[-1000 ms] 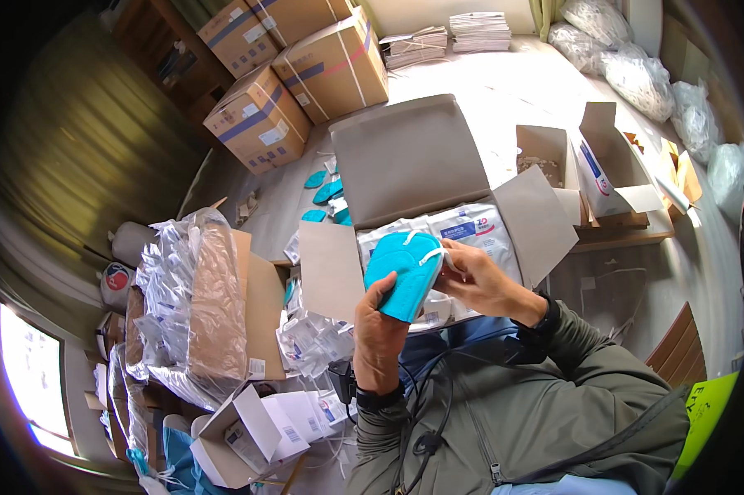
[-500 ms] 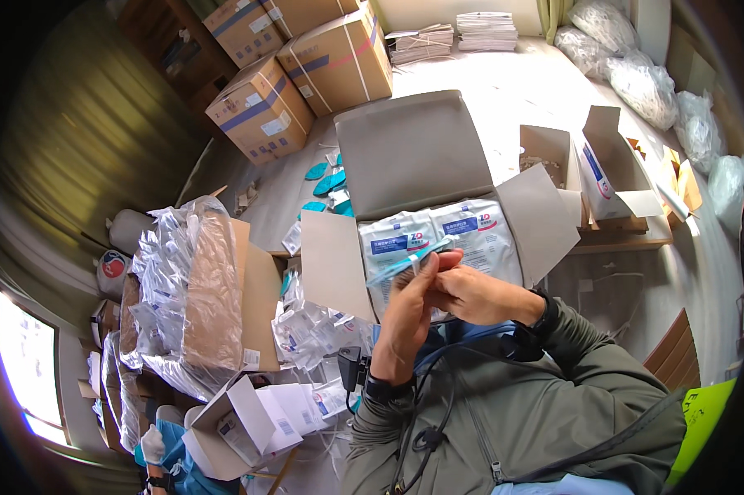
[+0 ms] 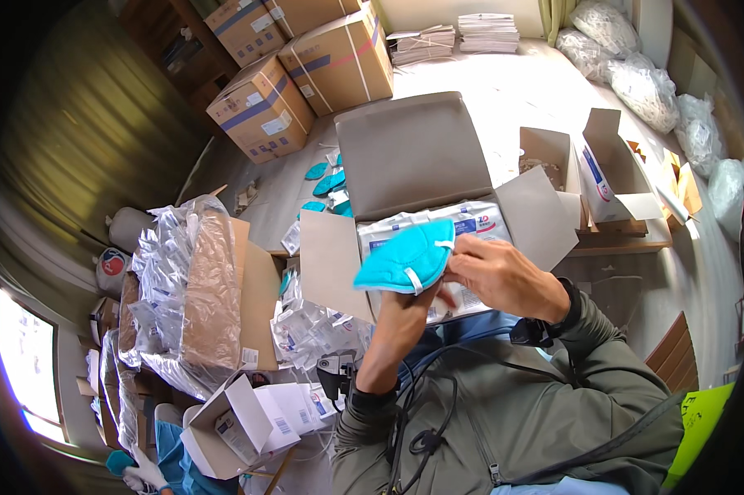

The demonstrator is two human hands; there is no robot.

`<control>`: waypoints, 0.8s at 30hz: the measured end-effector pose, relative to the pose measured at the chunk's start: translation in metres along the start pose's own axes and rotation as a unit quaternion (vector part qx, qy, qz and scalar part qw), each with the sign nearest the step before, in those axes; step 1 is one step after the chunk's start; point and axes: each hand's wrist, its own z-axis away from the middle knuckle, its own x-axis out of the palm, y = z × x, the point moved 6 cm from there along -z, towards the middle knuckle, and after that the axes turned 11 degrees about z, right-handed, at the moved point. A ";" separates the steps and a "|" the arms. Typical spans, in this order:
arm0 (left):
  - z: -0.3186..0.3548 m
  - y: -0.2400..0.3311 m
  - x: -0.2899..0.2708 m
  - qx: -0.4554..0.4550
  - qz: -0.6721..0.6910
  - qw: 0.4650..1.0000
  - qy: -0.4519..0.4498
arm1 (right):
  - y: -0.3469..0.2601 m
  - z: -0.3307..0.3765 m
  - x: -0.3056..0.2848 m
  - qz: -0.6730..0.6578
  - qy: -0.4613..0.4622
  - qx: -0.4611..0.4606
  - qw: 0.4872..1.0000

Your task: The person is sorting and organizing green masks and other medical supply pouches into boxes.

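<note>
A teal folded face mask (image 3: 405,254) with white strap tabs is held up in front of me, over an open carton. My left hand (image 3: 412,307) supports it from below, its fingers partly hidden behind the mask. My right hand (image 3: 504,276) pinches at the mask's right edge, close to a white tab. Under both hands the open carton (image 3: 413,157) holds white printed pouches (image 3: 489,221) standing in rows, partly covered by the mask and hands.
Left of the carton stands a large box of clear-wrapped packs (image 3: 162,280). Loose teal masks (image 3: 327,183) lie behind it. Strapped cartons (image 3: 261,107) and stacked papers (image 3: 487,33) stand farther back. Lower left, another person's gloved hand (image 3: 148,469) holds a teal mask.
The mask has turned from edge-on to showing its broad teal face. My right hand has moved right to the mask's edge. The other person's gloved hand has come into view with a mask.
</note>
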 end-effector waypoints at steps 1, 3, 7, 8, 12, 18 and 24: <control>0.002 -0.003 0.001 -0.043 -0.017 0.999 -0.017 | -0.005 0.000 -0.003 0.056 0.011 -0.037 0.998; 0.013 0.001 0.007 0.012 0.000 1.000 -0.029 | -0.010 0.002 -0.011 0.084 -0.038 -0.054 0.994; 0.037 0.008 0.008 0.028 0.087 0.996 -0.017 | -0.019 0.016 -0.013 0.100 -0.153 -0.081 0.980; 0.041 0.008 0.010 0.028 0.120 0.989 -0.076 | -0.025 0.017 -0.014 0.047 -0.150 -0.093 0.983; 0.059 -0.018 0.016 -0.017 0.321 0.941 -0.107 | -0.050 0.028 -0.023 -0.053 -0.165 -0.169 0.970; 0.087 0.003 0.045 -0.010 0.323 0.915 -0.240 | -0.054 0.037 -0.040 -0.103 -0.230 -0.185 0.950; 0.099 -0.011 0.043 -0.062 0.372 0.907 -0.188 | -0.049 0.062 -0.053 -0.098 -0.349 -0.167 0.917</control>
